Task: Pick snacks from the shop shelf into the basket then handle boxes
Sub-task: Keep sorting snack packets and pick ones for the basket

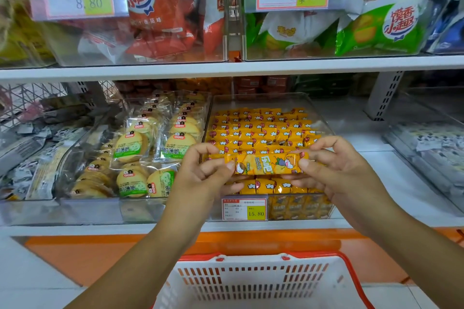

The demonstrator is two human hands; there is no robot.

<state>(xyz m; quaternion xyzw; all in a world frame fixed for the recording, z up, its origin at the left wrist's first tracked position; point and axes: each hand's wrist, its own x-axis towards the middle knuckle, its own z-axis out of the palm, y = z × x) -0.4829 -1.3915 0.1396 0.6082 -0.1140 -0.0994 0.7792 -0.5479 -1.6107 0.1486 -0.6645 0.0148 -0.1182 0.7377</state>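
Observation:
A long yellow snack packet [266, 163] with a cartoon figure is held level between both hands, above the clear bin [319, 108] of the same yellow packets [261, 128]. My left hand [200, 173] pinches its left end and my right hand [336, 165] pinches its right end. Below, a white slotted basket [251, 281] with a red rim stands near the bottom edge of the view, and no item shows inside its visible part.
A clear bin of round biscuit packs [140, 155] sits left of the yellow packets. The upper shelf [226, 68] holds bins of red [155, 7] and green [376, 30] snack bags with 8.80 price tags. A 15.80 tag [244, 209] hangs on the lower bin's front.

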